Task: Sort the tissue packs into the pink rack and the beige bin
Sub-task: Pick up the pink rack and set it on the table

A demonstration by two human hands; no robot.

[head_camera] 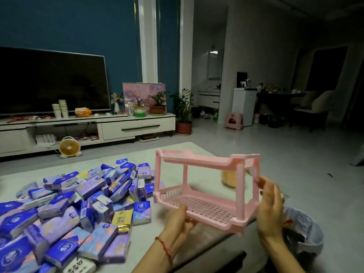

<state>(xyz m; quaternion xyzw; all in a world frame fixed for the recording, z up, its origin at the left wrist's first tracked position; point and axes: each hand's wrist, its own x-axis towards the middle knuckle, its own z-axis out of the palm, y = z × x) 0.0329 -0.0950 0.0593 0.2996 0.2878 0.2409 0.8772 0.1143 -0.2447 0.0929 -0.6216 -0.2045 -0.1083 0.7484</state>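
Head view.
- **Pink rack**: two shelves, both empty. You are holding it just above the table's near right corner.
- **Left hand**: gripping the lower shelf's front rim.
- **Right hand**: pinching the right end frame.
- **Tissue packs**: lying heaped toward the left edge.
- **Beige bin**: possibly the blurred shape behind the rack.
- **Hazard:** the rack is overhanging the right edge. Set down there, it risks tipping into the wastebasket.

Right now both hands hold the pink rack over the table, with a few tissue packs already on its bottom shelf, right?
One thing is off: the head view shows the rack with both shelves empty. The packs lie heaped on the table beside it. The left hand and right hand do hold the rack.
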